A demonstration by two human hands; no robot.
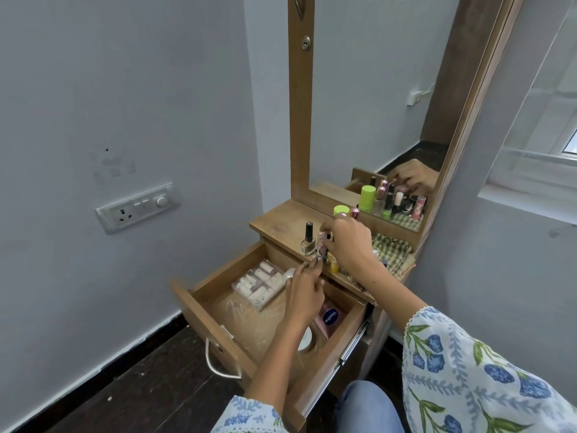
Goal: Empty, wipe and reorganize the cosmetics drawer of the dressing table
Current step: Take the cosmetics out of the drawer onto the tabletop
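Note:
The wooden drawer (199, 310) of the dressing table stands pulled open. Inside lie a clear box of small bottles (260, 284), a pink Vaseline bottle (329, 318) and a white round jar (306, 339). On the tabletop (281, 221) stand a nail polish bottle (308, 240), a lime-capped bottle (341, 210) and several small cosmetics. My right hand (346, 242) reaches over the tabletop and pinches a small bottle (322, 245) at the table's edge. My left hand (304, 287) is above the drawer, its fingertips holding the same small bottle from below.
A green checked cloth (393, 251) lies on the tabletop's right side. The mirror (374, 104) rises behind the table and reflects the bottles. A switch panel (139, 206) sits on the left wall. Dark floor lies below the drawer's rope handle (215, 364).

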